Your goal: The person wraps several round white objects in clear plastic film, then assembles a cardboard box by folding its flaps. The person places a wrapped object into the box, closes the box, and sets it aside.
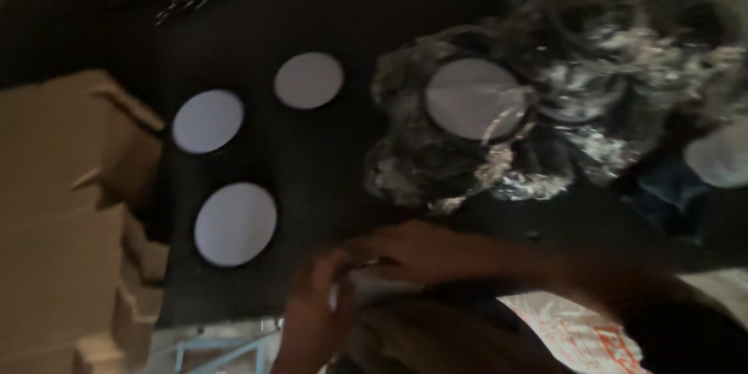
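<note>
Head view, dim and blurred — left hand (315, 308) and right hand (421, 253) meeting at the dark table's (312, 156) near edge, grips too blurred to tell, three white discs (234, 224) lying flat just beyond — crumpled clear plastic (545, 86) with another disc at right, cardboard boxes (62, 210) left.

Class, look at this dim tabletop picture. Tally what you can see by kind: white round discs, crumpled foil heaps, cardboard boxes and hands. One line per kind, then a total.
White discs: 4, namely upper left, top middle, lower left and one on the foil
Foil heap: 1
Cardboard boxes: 1 stack, number unclear
Hands: 2, left and right
Total: 8
</note>
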The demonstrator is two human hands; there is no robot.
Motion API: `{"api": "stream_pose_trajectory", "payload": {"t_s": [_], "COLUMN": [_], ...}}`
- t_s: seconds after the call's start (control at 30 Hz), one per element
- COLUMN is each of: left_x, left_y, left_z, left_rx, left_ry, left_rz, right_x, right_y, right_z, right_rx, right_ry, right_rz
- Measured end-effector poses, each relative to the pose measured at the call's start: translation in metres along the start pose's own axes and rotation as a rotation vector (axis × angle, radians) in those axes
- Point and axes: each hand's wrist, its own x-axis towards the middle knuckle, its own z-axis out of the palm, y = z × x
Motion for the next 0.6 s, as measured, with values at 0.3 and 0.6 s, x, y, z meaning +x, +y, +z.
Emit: {"api": "stream_pose_trajectory", "payload": {"t_s": [0.3,0.6], "left_x": [-0.001,0.002], "left_y": [-0.037,-0.064], "left_z": [-0.055,-0.025], "left_rx": [-0.290,-0.017], "left_ry": [0.618,0.557], "left_rz": [0.036,0.010], "right_x": [-0.082,-0.099], "right_y": [0.003,0.125], "right_z": [-0.097,-0.106], "right_rx": [0.050,-0.840], "right_ry": [0.791,0.907], "right_rz": [-0.246,-0.012]}}
